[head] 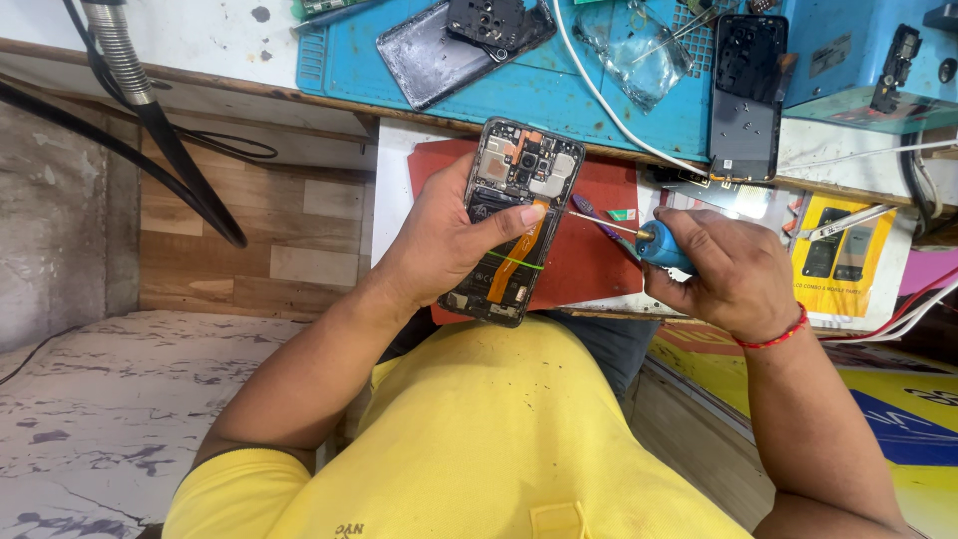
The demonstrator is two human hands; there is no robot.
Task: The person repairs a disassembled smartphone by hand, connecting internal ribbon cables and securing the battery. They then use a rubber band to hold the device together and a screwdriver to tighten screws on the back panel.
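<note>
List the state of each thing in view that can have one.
Opened phone: back cover off, held upright in left hand.
Screwdriver: gripped in right hand, tip at the phone's right edge.
Second phone: back off, lying flat on bench.
Back cover: detached, on blue mat.

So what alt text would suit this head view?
Left hand holds an opened phone, its back cover off, while the right hand points a blue-handled screwdriver at its edge. Phone parts lie on a blue mat beyond.
</note>
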